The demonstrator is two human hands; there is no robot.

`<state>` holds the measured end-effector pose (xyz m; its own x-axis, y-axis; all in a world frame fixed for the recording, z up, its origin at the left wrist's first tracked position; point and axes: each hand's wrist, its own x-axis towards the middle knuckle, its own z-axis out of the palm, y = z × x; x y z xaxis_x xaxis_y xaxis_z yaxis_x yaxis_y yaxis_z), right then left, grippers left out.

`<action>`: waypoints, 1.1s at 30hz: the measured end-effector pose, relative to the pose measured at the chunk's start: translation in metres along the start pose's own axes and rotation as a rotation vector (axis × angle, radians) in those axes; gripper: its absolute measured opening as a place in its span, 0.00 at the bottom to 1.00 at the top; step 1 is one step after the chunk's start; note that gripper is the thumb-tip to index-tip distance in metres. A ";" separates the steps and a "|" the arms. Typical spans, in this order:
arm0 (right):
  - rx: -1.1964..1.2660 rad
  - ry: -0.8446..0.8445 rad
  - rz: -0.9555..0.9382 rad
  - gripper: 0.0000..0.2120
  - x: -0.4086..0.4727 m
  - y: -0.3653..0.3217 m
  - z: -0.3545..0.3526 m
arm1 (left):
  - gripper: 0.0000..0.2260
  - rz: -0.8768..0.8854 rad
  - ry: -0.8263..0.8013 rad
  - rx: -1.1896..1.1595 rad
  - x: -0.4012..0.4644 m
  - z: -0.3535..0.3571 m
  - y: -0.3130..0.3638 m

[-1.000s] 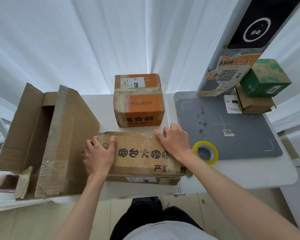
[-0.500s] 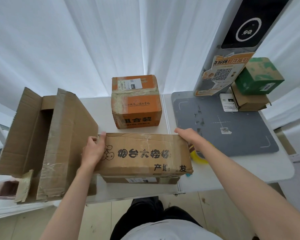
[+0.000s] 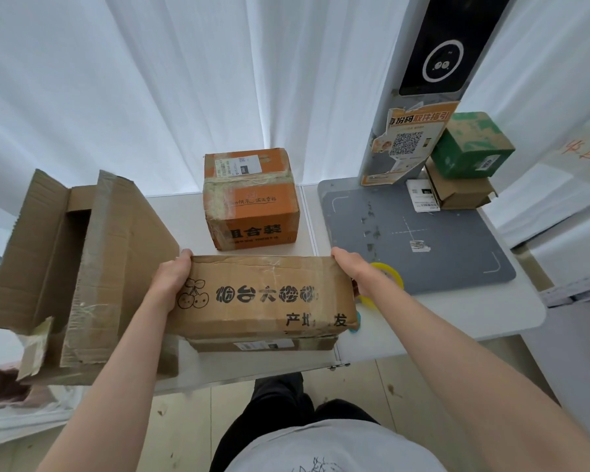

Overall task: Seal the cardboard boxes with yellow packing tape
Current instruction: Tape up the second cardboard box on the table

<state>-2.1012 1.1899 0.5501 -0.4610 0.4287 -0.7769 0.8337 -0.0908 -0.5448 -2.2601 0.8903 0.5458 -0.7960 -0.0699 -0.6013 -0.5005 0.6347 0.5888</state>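
A flat brown cardboard box (image 3: 263, 294) with black printed characters and a cherry drawing lies near the table's front edge. My left hand (image 3: 171, 279) grips its left end and my right hand (image 3: 355, 270) grips its right end, fingers curled over the far corners. A yellow tape roll (image 3: 394, 272) lies just right of the box, mostly hidden behind my right wrist. An orange box (image 3: 251, 199) wrapped in clear tape stands behind.
A large opened brown carton (image 3: 75, 267) stands at the left. A grey mat (image 3: 423, 240) covers the right side of the white table (image 3: 457, 315), with a kiosk post (image 3: 419, 97) and stacked green and brown boxes (image 3: 470, 155) behind it.
Both hands slid from the top of the flat box out to its two ends and took hold. The box now looks slightly raised and tilted toward me.
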 end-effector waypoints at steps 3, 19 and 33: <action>0.051 0.011 -0.055 0.14 -0.008 0.000 -0.004 | 0.27 0.035 0.030 -0.019 -0.006 -0.001 0.001; 0.110 0.298 -0.329 0.17 0.003 0.023 0.012 | 0.07 0.167 0.082 -0.385 -0.020 0.008 -0.034; -0.373 0.533 -0.439 0.25 0.024 0.087 0.076 | 0.21 0.114 0.208 -0.197 0.007 0.049 -0.089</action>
<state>-2.0624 1.1242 0.4599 -0.6424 0.7378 -0.2072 0.6996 0.4542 -0.5516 -2.2046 0.8709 0.4630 -0.8931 -0.1757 -0.4141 -0.4443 0.4878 0.7514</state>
